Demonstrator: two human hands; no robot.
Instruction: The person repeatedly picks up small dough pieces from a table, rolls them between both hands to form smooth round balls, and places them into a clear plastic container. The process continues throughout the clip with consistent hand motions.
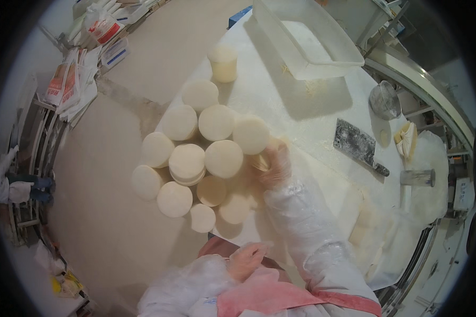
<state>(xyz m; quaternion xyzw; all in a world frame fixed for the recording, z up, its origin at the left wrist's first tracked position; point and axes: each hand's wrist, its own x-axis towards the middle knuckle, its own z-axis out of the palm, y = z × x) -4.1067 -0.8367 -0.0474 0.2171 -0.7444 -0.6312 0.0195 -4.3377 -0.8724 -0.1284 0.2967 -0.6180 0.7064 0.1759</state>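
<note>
Several stacks of round, pale dough wrappers (224, 158) stand close together on a white floured table (280, 113). My right hand (274, 165), in a clear plastic glove, is at the right side of the group. Its fingers curl against the side of a tall wrapper stack (251, 136); the fingertips are partly hidden. Close to my body, below the table's near edge, my left hand (247, 261) is gloved too, with its fingers curled together. Nothing shows in it, and its palm is turned out of sight.
A translucent plastic bin (322, 66) stands at the table's far side. A floury cleaver (354, 141) lies to the right, near a metal sieve cup (385, 100) and a metal cylinder (418, 178). Printed sacks (63, 84) fill a rack at the far left.
</note>
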